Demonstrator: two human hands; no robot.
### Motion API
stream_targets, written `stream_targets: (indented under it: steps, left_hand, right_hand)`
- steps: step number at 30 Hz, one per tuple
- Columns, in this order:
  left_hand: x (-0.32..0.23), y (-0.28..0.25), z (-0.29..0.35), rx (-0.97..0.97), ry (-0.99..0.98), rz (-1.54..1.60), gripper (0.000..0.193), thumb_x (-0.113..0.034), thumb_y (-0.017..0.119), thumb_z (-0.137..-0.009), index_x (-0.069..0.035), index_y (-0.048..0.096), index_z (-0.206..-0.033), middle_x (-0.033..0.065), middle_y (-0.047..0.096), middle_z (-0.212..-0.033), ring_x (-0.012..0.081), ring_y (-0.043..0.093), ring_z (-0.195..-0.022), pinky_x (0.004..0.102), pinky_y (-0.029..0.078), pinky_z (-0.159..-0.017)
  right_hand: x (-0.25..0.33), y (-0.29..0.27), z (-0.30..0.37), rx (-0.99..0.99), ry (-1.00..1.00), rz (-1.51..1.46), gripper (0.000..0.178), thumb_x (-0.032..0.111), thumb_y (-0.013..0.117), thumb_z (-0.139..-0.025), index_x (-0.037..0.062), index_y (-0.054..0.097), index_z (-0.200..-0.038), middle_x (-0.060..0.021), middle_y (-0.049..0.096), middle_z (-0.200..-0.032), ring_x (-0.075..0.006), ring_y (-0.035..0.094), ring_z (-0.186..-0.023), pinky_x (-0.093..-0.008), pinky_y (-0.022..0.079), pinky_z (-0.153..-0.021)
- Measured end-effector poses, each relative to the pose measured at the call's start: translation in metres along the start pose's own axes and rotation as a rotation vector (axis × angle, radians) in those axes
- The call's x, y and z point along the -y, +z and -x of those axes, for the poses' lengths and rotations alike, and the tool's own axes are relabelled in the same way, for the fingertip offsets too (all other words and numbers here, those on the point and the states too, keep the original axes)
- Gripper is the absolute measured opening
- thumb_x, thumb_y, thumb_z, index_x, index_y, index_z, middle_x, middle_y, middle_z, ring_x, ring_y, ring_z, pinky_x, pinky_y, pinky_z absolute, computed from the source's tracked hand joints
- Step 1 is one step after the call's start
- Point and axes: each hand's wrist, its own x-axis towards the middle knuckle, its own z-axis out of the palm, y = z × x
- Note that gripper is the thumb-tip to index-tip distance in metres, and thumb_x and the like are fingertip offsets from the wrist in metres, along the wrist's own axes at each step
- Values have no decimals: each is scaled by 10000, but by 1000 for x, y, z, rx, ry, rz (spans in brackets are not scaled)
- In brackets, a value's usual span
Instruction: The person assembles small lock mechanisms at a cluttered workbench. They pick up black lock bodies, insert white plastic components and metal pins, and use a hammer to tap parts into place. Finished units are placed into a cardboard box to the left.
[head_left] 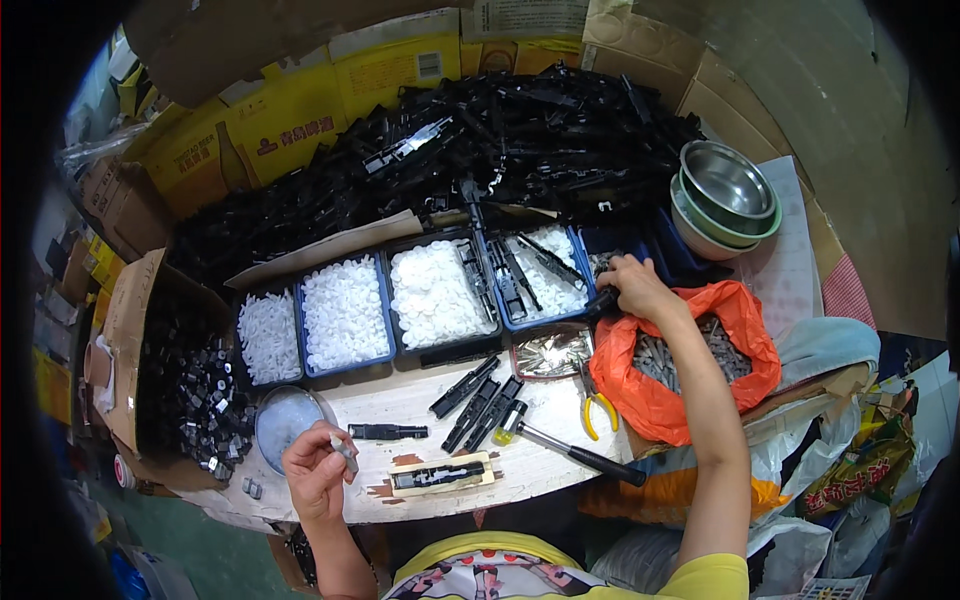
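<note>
My left hand [316,474] is raised over the table's near left, fingertips closed on a small light-grey part [345,452]. Just behind it stands a round metal bowl [288,425] with pale, whitish contents. My right hand [640,286] reaches out to the near edge of a dark blue bin [665,240], its fingers bent downward. What those fingers grip is hidden; a black object [602,302] lies right beside them. Between my arms, a black slotted mechanism [440,475] rests in a cream-coloured holder [486,464]. Several similar black mechanisms [480,410] lie behind it.
Blue trays of white plastic parts [346,312] line the middle. Behind them rises a heap of black parts [540,130]. A hammer [560,442], yellow-handled pliers [603,415], an orange bag [735,310] of grey parts and stacked bowls [727,185] are to the right; a carton [120,350] stands left.
</note>
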Motion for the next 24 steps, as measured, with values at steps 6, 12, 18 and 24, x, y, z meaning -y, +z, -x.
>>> stream_targets:
  steps: [6, 12, 18, 24]
  left_hand:
    - [-2, 0, 3, -7, 17, -14, 251, -20, 665, -705, 60, 601, -934, 130, 565, -829, 151, 559, -665, 187, 434, -459]
    - [-4, 1, 4, 28, 17, -16, 250, -34, 667, -714, 60, 601, -936, 131, 566, -828, 142, 554, -661, 186, 431, -472]
    - [-5, 2, 8, 10, 39, -26, 254, -38, 669, -715, 60, 600, -939, 131, 565, -826, 146, 560, -663, 180, 431, -462]
    - [-6, 2, 10, 5, 27, -28, 253, -32, 669, -713, 59, 599, -939, 131, 563, -829, 148, 563, -668, 184, 436, -461]
  right_hand:
    - [-17, 11, 6, -98, -44, -26, 491, -122, 516, -588, 149, 658, -973, -67, 496, -968, -257, 451, -1031, -423, 298, -906]
    - [-41, 16, 17, -337, -39, -234, 390, -81, 573, -592, 146, 639, -902, -51, 506, -965, -241, 467, -1006, -379, 313, -847]
    - [-20, 13, 15, -188, -50, -95, 479, -122, 541, -591, 149, 648, -970, -61, 488, -969, -244, 459, -1013, -386, 303, -892]
    - [-10, 10, 2, -23, -3, 152, 436, -44, 552, -666, 196, 667, -1011, -88, 507, -1008, -254, 449, -1038, -458, 323, -886]
